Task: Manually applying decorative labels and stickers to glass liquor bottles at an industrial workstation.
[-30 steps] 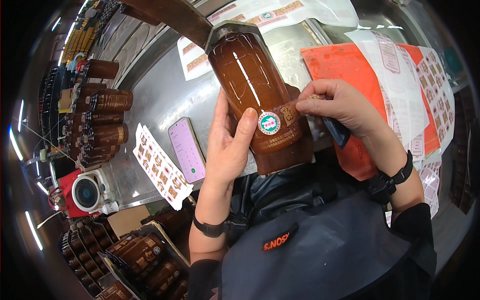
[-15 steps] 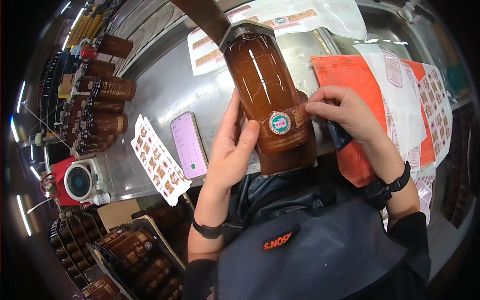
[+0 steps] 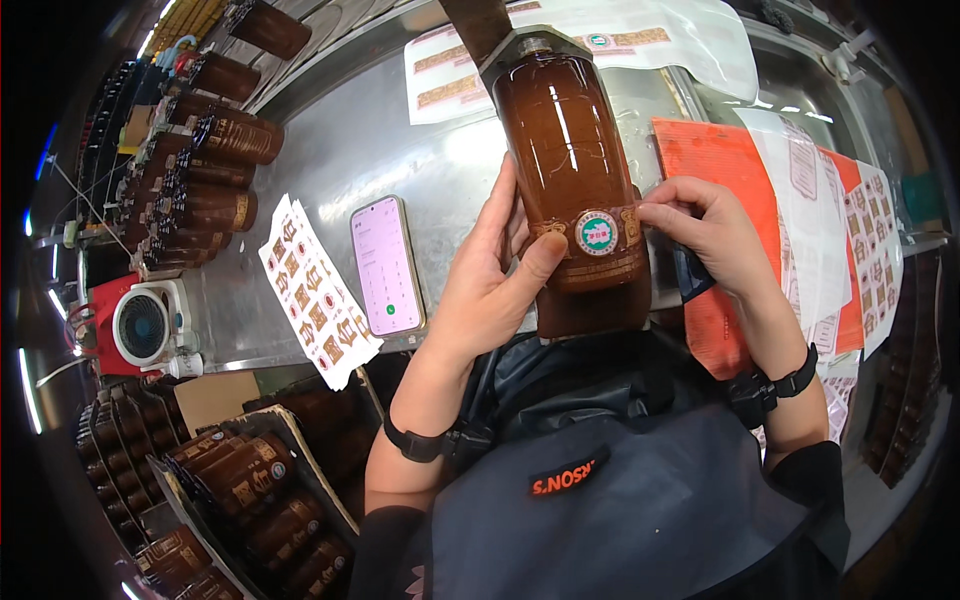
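Closer in to the bottle's flank comes the right hand: a second ago it held the label's end out to the side, and now that end hugs the curve! Its thumb and fingers are drawn in narrow there; whether they pinch the label or merely press it, I can't tell. Over on the other side, the left hand cups the brown bottle, thumb across the front beside the round mark. And the bottle lies neck away, base over a brown block at the near edge of the metal surface. Glossy walls, so likely stiff and slick, possibly hefty; best hold is a full palm around the bare body, above the label. That label looks thin, quick to crease: edges only, fingertips only!
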A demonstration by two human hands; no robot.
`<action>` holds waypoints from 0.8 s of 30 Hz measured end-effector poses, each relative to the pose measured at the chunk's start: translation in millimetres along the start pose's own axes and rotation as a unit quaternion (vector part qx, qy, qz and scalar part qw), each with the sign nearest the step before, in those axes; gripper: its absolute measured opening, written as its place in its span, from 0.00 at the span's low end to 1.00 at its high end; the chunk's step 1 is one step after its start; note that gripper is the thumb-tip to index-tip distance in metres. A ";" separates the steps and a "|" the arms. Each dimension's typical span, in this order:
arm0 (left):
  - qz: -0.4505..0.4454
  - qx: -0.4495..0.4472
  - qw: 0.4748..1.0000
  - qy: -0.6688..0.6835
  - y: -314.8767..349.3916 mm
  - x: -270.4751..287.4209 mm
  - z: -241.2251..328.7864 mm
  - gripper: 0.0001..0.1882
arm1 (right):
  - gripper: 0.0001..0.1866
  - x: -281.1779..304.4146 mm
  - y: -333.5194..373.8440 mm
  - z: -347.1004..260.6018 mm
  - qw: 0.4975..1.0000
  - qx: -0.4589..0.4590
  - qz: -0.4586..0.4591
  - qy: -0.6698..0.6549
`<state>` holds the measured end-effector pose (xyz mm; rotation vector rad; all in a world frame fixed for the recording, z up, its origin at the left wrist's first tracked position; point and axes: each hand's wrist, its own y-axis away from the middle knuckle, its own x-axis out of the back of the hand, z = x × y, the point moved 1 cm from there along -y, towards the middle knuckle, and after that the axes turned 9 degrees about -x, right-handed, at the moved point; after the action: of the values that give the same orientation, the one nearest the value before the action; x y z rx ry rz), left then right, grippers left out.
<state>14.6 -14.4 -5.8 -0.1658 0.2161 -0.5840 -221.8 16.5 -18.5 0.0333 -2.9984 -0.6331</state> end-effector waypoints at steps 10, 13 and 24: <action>-0.003 -0.012 1.000 -0.009 1.0 2.4 -3.6 0.43 | 0.09 2.1 2.2 -2.9 0.999 -0.010 -0.011 -0.029; 0.014 -0.005 1.000 0.015 -0.7 0.3 -3.7 0.43 | 0.09 5.4 5.1 -6.2 0.999 -0.017 -0.012 -0.036; 0.033 0.011 0.999 0.042 -2.0 -4.2 -2.0 0.41 | 0.08 20.8 9.5 -6.2 0.998 -0.030 -0.013 -0.058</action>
<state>9.7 -13.8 -6.6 -0.1134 0.2946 -0.5283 -242.1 21.9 -7.6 0.0330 -3.0918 -0.7516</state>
